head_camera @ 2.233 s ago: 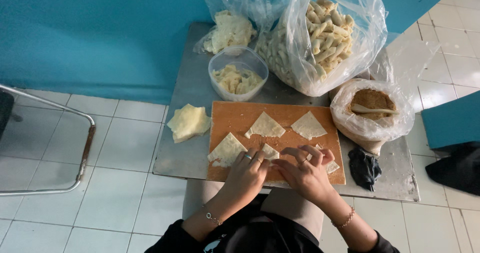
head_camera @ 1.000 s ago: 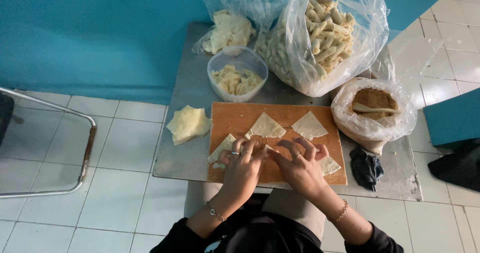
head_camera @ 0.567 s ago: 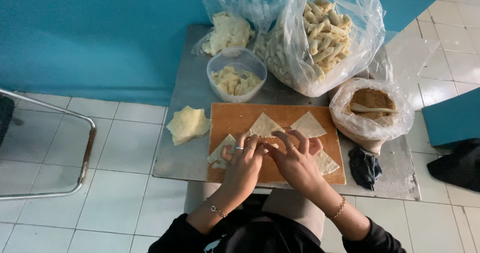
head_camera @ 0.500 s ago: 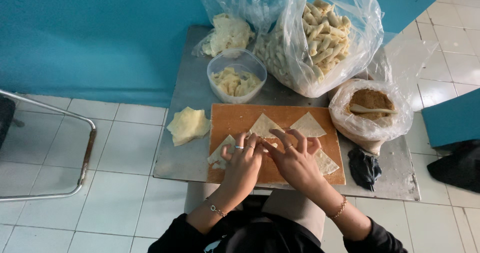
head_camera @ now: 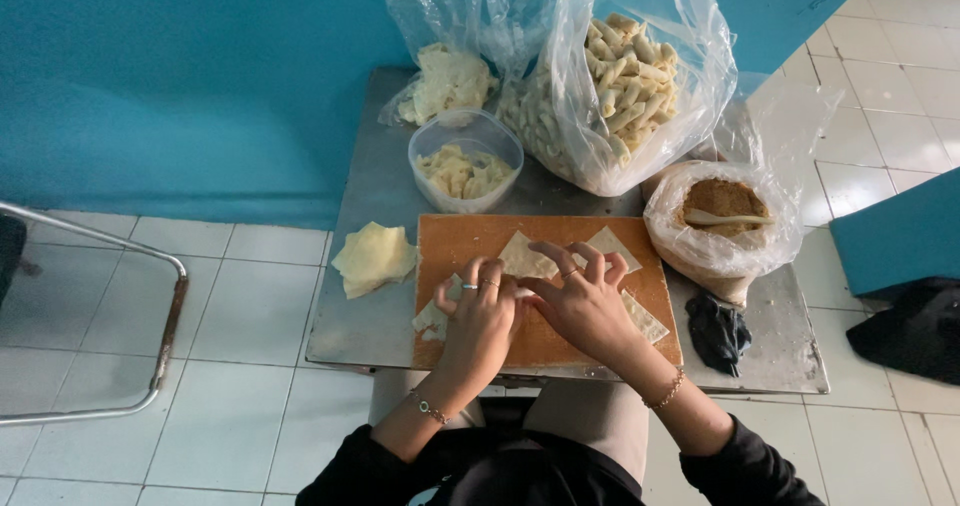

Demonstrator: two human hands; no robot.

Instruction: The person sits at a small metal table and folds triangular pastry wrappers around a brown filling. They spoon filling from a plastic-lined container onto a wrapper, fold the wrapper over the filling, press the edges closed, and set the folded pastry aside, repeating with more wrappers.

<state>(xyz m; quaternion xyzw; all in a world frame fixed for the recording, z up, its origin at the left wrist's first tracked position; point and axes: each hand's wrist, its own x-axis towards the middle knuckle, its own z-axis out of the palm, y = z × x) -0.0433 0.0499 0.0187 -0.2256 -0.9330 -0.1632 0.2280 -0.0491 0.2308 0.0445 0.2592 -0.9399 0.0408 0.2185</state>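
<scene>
While both hands, left hand [head_camera: 482, 311] and right hand [head_camera: 580, 301], pinch one wrapper [head_camera: 520, 293] with curled fingers on the board [head_camera: 470, 241], too much pressure could tear it.

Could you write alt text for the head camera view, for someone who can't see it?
Seen from above, a person's left hand and right hand press together on a dough wrapper on a wooden board. Behind it on the metal table stand a tub of filling and a clear bag of rolled pieces.
</scene>
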